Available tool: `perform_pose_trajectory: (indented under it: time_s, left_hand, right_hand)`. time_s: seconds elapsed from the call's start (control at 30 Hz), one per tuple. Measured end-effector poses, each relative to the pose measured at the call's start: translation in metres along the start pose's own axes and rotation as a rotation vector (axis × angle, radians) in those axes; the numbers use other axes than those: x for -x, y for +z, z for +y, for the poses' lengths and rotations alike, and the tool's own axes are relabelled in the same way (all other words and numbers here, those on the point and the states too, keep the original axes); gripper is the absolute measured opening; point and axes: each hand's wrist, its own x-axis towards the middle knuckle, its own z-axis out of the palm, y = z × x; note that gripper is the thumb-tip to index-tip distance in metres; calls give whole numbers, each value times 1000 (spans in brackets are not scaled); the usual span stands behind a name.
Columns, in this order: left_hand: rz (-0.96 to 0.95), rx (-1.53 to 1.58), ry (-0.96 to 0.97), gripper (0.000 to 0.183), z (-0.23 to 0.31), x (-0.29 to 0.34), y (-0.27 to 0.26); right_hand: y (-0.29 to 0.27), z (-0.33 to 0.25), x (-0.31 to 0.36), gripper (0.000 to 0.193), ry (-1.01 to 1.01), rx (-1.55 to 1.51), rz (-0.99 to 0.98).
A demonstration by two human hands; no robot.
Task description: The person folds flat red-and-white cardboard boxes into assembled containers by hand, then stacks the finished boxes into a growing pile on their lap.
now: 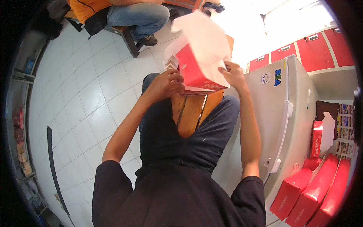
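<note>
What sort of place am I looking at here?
Probably a small food shop's workroom: a refrigerator, red cartons side by side next to it, and red-fronted cupboards beyond.

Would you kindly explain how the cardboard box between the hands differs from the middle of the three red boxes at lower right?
The left hand and right hand hold the cardboard box; neither touches the middle red box. The cardboard box shows a large, raised white flap; the middle red box shows mainly red sides. Both have red outsides.
</note>
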Motion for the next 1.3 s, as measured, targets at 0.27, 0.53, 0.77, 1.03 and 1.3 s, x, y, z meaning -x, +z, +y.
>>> perform_pose_trajectory:
  time_s: [0.27, 0.53, 0.77, 1.03, 1.3]
  left_hand:
    - [181, 116, 7, 24, 6, 5, 39]
    - [274, 109, -170, 23, 28, -7, 36]
    - [224, 97, -145, 33, 22, -9, 25]
    - [140, 105, -80, 28, 14, -13, 23]
    - [232, 128, -62, 21, 17, -10, 35]
  right_hand:
    - [17, 6, -13, 44, -82, 274, 149]
    - [17, 11, -21, 46, 5, 398, 143]
    - [16, 17, -22, 47, 54, 391, 135]
    - [16, -12, 0, 31, -191, 402, 373]
    - [30, -88, 93, 39, -349, -52, -121]
